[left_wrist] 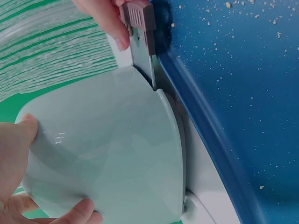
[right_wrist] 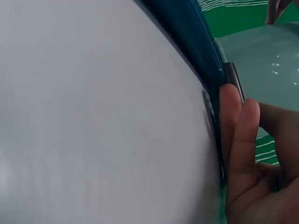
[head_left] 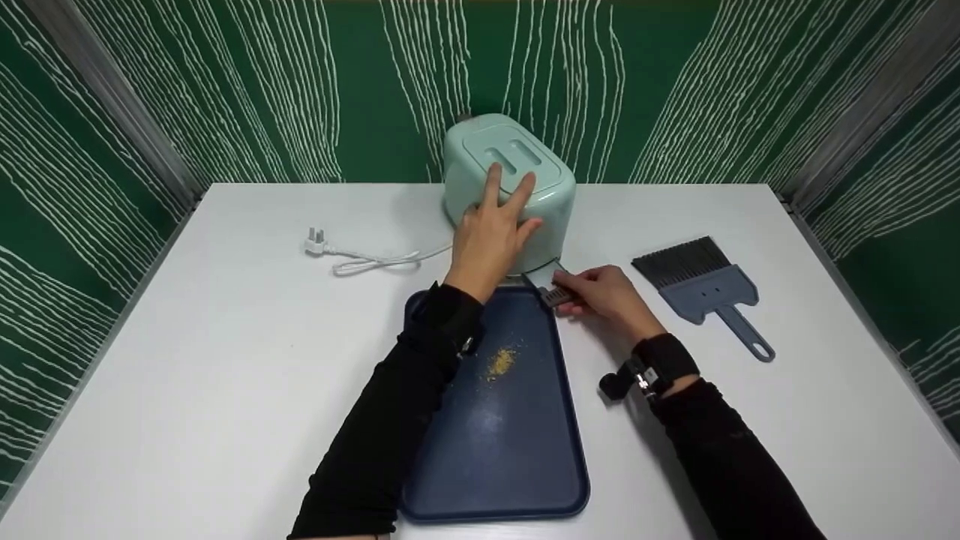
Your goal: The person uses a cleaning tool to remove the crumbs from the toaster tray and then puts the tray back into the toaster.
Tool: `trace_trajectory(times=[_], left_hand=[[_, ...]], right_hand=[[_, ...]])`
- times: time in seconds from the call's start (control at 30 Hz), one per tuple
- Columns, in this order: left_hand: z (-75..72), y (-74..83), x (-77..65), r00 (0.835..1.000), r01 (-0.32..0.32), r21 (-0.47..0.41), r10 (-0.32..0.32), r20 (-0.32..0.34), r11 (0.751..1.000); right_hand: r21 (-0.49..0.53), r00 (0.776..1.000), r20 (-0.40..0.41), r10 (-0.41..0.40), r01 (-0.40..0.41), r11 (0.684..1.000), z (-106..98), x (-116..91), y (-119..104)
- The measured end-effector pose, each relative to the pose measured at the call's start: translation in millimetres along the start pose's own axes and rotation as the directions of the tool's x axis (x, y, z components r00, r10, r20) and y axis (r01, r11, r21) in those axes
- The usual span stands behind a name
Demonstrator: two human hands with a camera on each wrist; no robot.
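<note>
A mint-green toaster [head_left: 510, 187] stands at the back of the white table, two oblong recesses in its top. My left hand [head_left: 486, 240] rests on it with fingers spread over the top edge and thumb against the side. Low at the toaster's near right corner, my right hand [head_left: 600, 294] pinches the grey-brown ridged handle of a crumb tray [left_wrist: 140, 17]. The crumb tray's flat plate reaches into the toaster's base; its inner part is hidden. Just beneath the hands lies a dark blue serving tray [head_left: 525, 450] with a small heap of yellowish crumbs [head_left: 501, 362].
A blue-grey brush [head_left: 705, 289] with dark bristles lies at the right. To the left of the toaster, its white cord [head_left: 379, 262] lies looped, ending in a plug [head_left: 316, 242]. Green walls [head_left: 390, 82] with white streaks rise behind and beside the table.
</note>
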State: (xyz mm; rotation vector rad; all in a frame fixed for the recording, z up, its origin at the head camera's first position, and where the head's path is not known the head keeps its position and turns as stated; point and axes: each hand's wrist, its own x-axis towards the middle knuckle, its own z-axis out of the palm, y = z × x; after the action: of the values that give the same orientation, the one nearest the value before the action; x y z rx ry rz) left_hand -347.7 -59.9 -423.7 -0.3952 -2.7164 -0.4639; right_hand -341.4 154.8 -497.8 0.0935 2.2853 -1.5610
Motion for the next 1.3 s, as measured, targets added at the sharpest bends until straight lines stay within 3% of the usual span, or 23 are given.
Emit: trace_trajectory(times=[0.17,0.43,0.83,1.13,1.3], left_hand=[[-0.1,-0.7,0.1,1.0,0.008,0.0,-0.008,0.007,1.0],[0.4,-3.0,0.2,1.0,0.016,-0.023,-0.016,0.0,1.0],[1.2,-0.9,-0.8,1.0,0.012,-0.034,-0.012,-0.009,0.999],[1.3,0.0,-1.4,1.0,0.012,-0.014,-0.012,-0.013,1.0],[0.9,-0.2,-0.8,1.0,0.014,-0.008,-0.014,0.0,1.0]], right_hand=[[-0.029,0.996,0.079,0.04,-0.038,0.999,-8.6,-2.3,3.9],[-0.039,0.988,0.151,0.023,-0.017,0.999,-10.8,-4.6,7.3],[0.145,0.995,0.091,0.043,-0.056,0.988,-0.4,0.4,1.5],[0.326,0.999,0.052,-0.001,-0.016,0.945,9.5,4.9,1.3],[0.412,0.999,0.051,0.019,-0.038,0.911,12.1,7.3,0.4]])
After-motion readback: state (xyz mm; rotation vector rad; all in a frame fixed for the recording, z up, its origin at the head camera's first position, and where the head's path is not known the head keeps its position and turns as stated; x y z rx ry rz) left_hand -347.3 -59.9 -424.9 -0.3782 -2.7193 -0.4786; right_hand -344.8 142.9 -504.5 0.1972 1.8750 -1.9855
